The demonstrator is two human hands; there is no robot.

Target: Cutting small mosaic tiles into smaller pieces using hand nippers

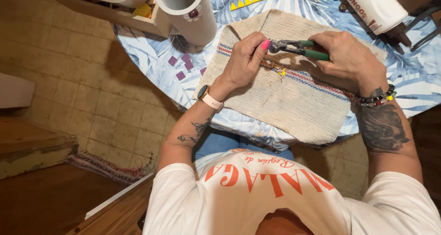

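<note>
the right hand (349, 56) grips the green-handled nippers (298, 47) over the cloth (294, 97), while the left hand (245, 60) pinches a small, likely brittle piece at their tip, best held by its edges.

The floor (92, 92) has small square tiles, brown and tan, a bit worn. A round table (151, 56) stands on it, and its cover is white with blue leaves. At the left there is a wooden step (32, 147), and a striped rug (105, 168) lies by its end. A dark wooden top (50, 203) fills the bottom left corner, with a white strip (117, 196) along its edge. The light is warm and soft.
</note>
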